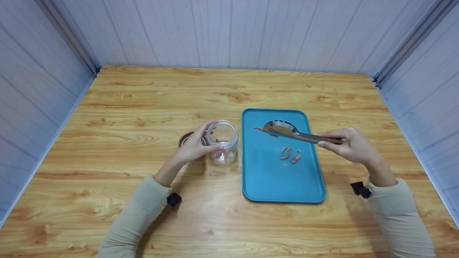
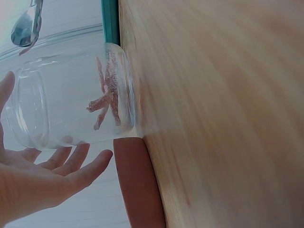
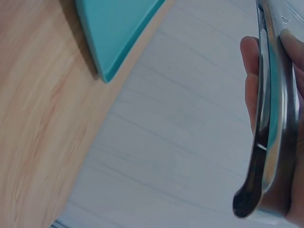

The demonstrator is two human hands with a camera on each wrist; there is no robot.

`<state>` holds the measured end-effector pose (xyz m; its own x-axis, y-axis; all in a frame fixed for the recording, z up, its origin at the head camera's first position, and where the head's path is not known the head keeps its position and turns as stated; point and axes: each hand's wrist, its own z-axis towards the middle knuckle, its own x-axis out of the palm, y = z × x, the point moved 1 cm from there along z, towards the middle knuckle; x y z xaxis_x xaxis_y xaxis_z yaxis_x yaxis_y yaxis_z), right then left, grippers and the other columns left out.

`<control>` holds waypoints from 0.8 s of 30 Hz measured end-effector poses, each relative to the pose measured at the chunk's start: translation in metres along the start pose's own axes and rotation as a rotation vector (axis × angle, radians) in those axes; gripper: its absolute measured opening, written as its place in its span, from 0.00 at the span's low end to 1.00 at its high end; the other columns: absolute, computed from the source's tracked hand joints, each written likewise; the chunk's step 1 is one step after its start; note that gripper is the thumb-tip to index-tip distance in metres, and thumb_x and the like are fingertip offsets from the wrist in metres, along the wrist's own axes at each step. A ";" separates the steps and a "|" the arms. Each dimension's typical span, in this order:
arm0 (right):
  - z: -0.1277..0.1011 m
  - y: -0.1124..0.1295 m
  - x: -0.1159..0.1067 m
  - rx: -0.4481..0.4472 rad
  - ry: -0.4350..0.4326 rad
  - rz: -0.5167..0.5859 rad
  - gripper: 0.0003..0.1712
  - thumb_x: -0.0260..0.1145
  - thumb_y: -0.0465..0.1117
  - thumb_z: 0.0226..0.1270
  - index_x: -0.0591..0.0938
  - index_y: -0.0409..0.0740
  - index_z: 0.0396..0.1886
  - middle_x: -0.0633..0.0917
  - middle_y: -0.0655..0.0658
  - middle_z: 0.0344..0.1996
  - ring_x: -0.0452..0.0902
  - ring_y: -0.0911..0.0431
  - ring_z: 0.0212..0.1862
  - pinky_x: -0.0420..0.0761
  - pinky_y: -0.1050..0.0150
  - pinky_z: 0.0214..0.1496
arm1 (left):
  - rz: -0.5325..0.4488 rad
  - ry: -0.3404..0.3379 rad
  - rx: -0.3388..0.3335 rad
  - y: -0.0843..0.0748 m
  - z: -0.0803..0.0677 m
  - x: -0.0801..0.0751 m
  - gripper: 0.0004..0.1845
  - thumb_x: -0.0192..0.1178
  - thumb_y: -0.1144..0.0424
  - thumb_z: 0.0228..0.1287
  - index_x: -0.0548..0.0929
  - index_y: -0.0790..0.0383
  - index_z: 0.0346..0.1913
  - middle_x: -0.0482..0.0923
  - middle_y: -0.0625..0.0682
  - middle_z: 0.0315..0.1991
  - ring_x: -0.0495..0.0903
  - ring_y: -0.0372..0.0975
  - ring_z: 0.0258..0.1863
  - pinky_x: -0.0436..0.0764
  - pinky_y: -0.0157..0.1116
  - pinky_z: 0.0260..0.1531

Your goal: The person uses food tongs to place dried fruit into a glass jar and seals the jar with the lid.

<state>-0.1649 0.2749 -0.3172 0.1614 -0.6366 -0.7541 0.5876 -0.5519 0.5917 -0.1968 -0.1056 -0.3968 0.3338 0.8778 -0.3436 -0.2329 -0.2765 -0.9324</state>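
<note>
My left hand (image 1: 195, 146) holds a clear jar (image 1: 224, 154) round its upper part, with thumb and fingers on opposite sides. Inside, several brownish-red dried strips (image 2: 110, 90) lie at the jar's bottom. My right hand (image 1: 353, 145) grips metal tongs (image 1: 308, 137) by the handles, their broad head above the blue tray (image 1: 279, 184). A reddish strip (image 1: 259, 129) sticks out from the tongs' tip. Below them, a curled strip (image 1: 285, 152) and a short strip (image 1: 296, 157) lie on the tray.
A brown round lid (image 1: 183, 139) lies on the wooden table (image 1: 143, 93) left of the jar, partly hidden by my left hand. The tray stands just right of the jar. Pale panel walls (image 1: 229, 36) enclose the table at the back and sides.
</note>
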 end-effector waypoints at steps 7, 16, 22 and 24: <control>0.015 0.008 0.002 -0.065 -0.006 -0.034 0.11 0.64 0.25 0.51 0.82 0.31 0.37 0.78 0.52 0.14 0.54 0.67 0.09 0.57 0.72 0.10 | -0.013 -0.001 0.013 0.011 0.003 0.000 0.40 0.69 0.59 0.46 0.60 0.59 0.62 0.64 0.56 0.56 0.66 0.53 0.52 0.65 0.44 0.49; 0.036 0.018 0.013 -0.219 -0.029 0.025 0.13 0.64 0.22 0.48 0.81 0.29 0.37 0.75 0.51 0.11 0.52 0.65 0.10 0.55 0.72 0.11 | 0.019 0.001 -0.040 -0.011 -0.002 0.000 0.40 0.67 0.64 0.47 0.58 0.64 0.63 0.63 0.60 0.58 0.64 0.49 0.54 0.61 0.44 0.53; 0.046 0.023 0.022 -0.242 -0.021 0.048 0.12 0.64 0.22 0.48 0.81 0.27 0.37 0.74 0.50 0.10 0.54 0.62 0.09 0.57 0.72 0.11 | 0.024 -0.006 -0.012 0.009 0.004 0.000 0.41 0.69 0.58 0.45 0.60 0.58 0.63 0.64 0.55 0.57 0.62 0.50 0.56 0.60 0.43 0.54; 0.049 0.024 0.026 -0.230 -0.019 0.054 0.12 0.64 0.23 0.49 0.81 0.27 0.37 0.76 0.49 0.11 0.55 0.62 0.09 0.57 0.72 0.12 | 0.023 -0.005 0.000 0.009 0.004 0.000 0.41 0.69 0.58 0.45 0.60 0.58 0.63 0.65 0.54 0.57 0.62 0.50 0.57 0.59 0.43 0.54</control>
<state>-0.1851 0.2187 -0.3085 0.1837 -0.6728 -0.7167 0.7444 -0.3810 0.5484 -0.2023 -0.1070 -0.4052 0.3240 0.8732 -0.3641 -0.2401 -0.2964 -0.9244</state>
